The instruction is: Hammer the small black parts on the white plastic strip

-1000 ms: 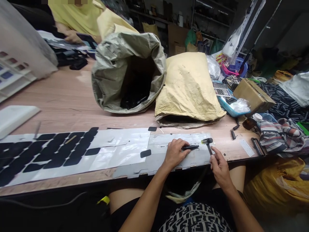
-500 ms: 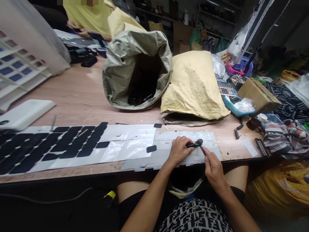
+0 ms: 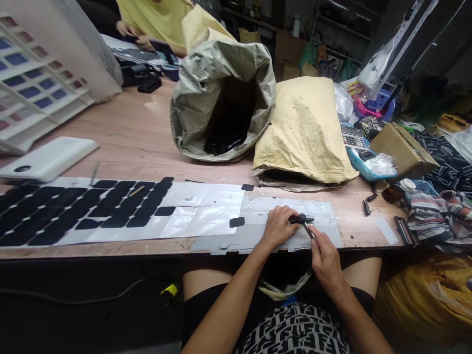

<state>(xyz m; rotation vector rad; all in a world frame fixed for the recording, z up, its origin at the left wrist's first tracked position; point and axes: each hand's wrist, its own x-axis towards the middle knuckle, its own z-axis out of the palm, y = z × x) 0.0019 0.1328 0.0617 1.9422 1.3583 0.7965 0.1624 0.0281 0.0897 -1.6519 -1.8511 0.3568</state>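
Observation:
My left hand [image 3: 277, 226] is closed on a small black rod-shaped part [image 3: 297, 221], pressing it down on a grey metal plate [image 3: 258, 236] at the table's near edge. My right hand [image 3: 324, 258] grips the handle of a small hammer [image 3: 304, 221]; its head rests on the black part. A long white sheet [image 3: 199, 216] carrying several black oval pads [image 3: 92, 209] stretches to the left along the table. A loose black pad [image 3: 236, 222] lies just left of my left hand.
A grey woven sack [image 3: 221, 98] lies open behind the plate, with a yellow sack [image 3: 306, 128] beside it. Calculator [image 3: 353, 136], cardboard box [image 3: 403, 150], striped cloth [image 3: 435, 216] clutter the right side. A white tray [image 3: 47, 157] sits left. Another person in yellow [image 3: 158, 22] sits across.
The hammer head has come down from right of the black part onto it. My right hand moved in towards the left hand. The camera view shifted left.

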